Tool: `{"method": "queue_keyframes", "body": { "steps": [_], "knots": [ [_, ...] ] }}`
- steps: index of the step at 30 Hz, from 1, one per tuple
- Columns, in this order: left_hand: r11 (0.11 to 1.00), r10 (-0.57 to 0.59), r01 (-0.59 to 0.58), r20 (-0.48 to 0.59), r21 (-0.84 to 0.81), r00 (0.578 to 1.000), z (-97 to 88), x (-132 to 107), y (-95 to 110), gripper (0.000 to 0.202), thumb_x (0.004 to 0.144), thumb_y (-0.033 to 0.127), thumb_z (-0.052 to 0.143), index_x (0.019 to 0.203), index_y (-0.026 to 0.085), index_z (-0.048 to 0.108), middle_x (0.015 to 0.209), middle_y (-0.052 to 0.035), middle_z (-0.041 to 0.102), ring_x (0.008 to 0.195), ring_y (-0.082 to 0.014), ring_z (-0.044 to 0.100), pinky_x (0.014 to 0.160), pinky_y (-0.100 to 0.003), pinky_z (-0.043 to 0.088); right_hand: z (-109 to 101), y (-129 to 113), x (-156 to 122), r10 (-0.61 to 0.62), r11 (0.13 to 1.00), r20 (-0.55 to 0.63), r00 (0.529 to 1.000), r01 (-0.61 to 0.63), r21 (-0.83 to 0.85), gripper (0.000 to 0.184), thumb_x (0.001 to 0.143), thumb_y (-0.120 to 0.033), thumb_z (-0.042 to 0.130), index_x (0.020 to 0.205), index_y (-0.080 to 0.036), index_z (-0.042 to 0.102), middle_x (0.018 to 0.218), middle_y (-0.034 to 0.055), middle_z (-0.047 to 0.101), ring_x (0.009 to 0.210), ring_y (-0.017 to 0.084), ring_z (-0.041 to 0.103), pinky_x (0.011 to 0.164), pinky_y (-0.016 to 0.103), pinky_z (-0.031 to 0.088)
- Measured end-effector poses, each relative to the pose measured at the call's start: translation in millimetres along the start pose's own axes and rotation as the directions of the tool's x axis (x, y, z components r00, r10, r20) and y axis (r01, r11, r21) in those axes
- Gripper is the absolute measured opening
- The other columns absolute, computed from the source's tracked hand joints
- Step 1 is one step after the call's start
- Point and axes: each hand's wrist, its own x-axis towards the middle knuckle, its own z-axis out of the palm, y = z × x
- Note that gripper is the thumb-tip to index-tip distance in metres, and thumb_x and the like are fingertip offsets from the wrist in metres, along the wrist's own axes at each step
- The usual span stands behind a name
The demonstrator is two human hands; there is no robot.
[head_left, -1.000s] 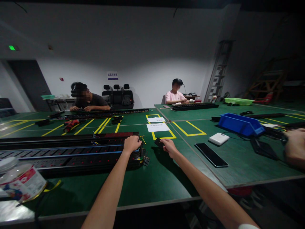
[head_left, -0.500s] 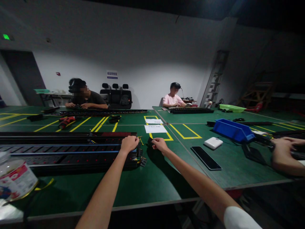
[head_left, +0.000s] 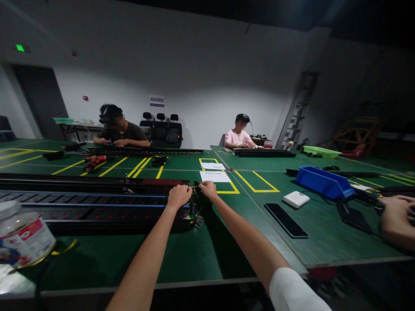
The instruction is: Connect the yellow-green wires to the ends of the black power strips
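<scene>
My left hand (head_left: 179, 196) is closed at the right end of a long black slotted assembly (head_left: 123, 212) with blue strips and red dots. Whatever lies in its fingers is hidden. Just beyond the fingertips, thin yellow wires (head_left: 194, 187) stick out from the assembly's end. Pinched in my right hand (head_left: 208, 189) is a small dark piece (head_left: 196, 184), held close to those wires; its exact kind is too small to tell. Below the hands, a grey connector (head_left: 198, 222) hangs on wires at the assembly's near corner.
A clear jar (head_left: 27, 239) stands at left front. To the right lie a phone (head_left: 286, 220), a white box (head_left: 296, 199) and a blue bin (head_left: 324, 182); a co-worker's hands (head_left: 397, 214) are beyond. Paper sheets (head_left: 215, 176) and a red drill (head_left: 94, 163) lie farther back.
My right hand has moved left with the small dark piece, up to the wires by my left hand. The left hand stays closed at the assembly's end. The view has shifted slightly.
</scene>
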Motion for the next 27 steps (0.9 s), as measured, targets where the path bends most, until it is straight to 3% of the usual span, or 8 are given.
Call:
{"method": "queue_keyframes", "body": {
  "steps": [16,27],
  "knots": [
    [1.0,-0.026,0.026,0.024,0.016,0.999,-4.1,-2,3,0.051,0.101,0.039,0.031,0.104,0.018,0.078,0.106,-0.0167,0.076,0.1,-0.0292,0.073,0.09,-0.039,0.054,8,-11,-4,-0.044,0.997,-0.018,0.999,0.043,-0.058,0.024,0.087,-0.024,0.06,0.095,-0.019,0.082,0.075,0.0062,0.077,0.08,0.02,0.072,0.073,0.023,0.049],
    [1.0,-0.022,0.022,0.013,0.015,1.0,-0.9,0,2,0.052,0.1,0.038,0.031,0.105,0.019,0.078,0.105,-0.0159,0.076,0.099,-0.0291,0.073,0.088,-0.038,0.054,3,-16,-12,-0.188,0.972,-0.07,0.98,0.176,-0.154,0.026,0.093,-0.025,0.057,0.103,-0.021,0.081,0.107,0.0107,0.078,0.099,0.023,0.07,0.089,0.026,0.047]
  ]
}}
